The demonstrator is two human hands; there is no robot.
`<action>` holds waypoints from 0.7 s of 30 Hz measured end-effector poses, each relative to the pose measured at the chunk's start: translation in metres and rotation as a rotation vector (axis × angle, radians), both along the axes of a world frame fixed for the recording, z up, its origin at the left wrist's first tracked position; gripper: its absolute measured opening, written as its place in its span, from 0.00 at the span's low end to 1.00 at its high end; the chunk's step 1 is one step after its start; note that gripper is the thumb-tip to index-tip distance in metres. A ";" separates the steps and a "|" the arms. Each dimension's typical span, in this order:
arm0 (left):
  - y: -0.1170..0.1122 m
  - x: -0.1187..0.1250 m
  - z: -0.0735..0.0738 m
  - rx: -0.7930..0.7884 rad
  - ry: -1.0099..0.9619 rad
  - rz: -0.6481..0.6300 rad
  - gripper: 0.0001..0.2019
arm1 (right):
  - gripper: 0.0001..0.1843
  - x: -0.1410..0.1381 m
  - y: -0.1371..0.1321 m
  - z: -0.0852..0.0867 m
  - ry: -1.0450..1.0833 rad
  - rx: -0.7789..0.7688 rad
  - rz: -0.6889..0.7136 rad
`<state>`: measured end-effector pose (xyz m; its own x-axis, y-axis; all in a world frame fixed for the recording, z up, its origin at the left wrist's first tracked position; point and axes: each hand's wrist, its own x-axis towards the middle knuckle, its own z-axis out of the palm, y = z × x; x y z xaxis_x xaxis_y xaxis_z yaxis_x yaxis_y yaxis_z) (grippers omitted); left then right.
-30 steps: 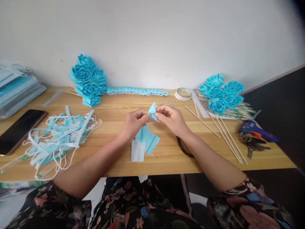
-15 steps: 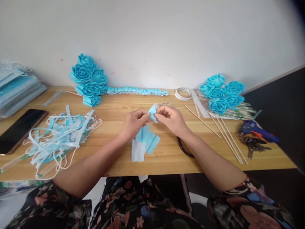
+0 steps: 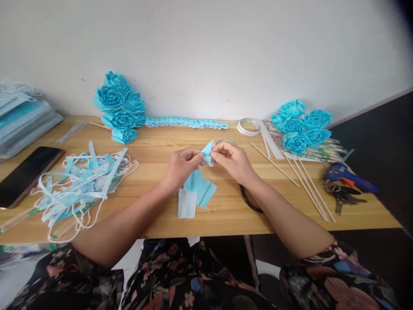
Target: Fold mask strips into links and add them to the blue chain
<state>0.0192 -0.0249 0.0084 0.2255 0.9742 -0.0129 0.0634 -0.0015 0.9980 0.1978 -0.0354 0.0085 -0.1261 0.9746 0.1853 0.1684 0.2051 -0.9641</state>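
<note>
A small folded piece of blue-and-white mask fabric (image 3: 207, 150) is held above the middle of the table. My left hand (image 3: 186, 164) pinches its left side between thumb and fingers. On its right side, my right hand (image 3: 232, 160) pinches it the same way. Just below the hands lie several cut fabric squares (image 3: 201, 192), blue ones overlapping a paler one (image 3: 187, 203). Partly hidden behind my right hand and forearm are a roll of tape (image 3: 226, 141) and a black curved handle (image 3: 250, 202).
Blue fabric roses (image 3: 118, 107) stand back left, beside a row of folded petals (image 3: 185, 123); more roses (image 3: 295, 125) lie right. Around are cut strips (image 3: 84, 181), a phone (image 3: 29, 174), face masks (image 3: 27, 122), tape (image 3: 248, 126), wooden sticks (image 3: 306, 189), a glue gun (image 3: 348, 176) and keys (image 3: 343, 199).
The fabric piece has turned slightly between my fingertips, and my right fingers have shifted a little on it. Nothing on the table has visibly moved.
</note>
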 end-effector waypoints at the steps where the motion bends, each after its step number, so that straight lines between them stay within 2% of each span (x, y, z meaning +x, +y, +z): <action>1: 0.000 0.000 0.001 -0.008 -0.008 -0.001 0.10 | 0.08 0.000 0.000 0.000 -0.014 0.000 -0.010; 14: 0.000 0.000 0.002 -0.027 -0.086 -0.026 0.10 | 0.08 0.000 0.000 0.000 -0.083 0.022 -0.048; 21: 0.000 0.001 0.002 -0.007 -0.064 0.022 0.08 | 0.11 -0.002 -0.001 0.002 0.098 -0.078 -0.002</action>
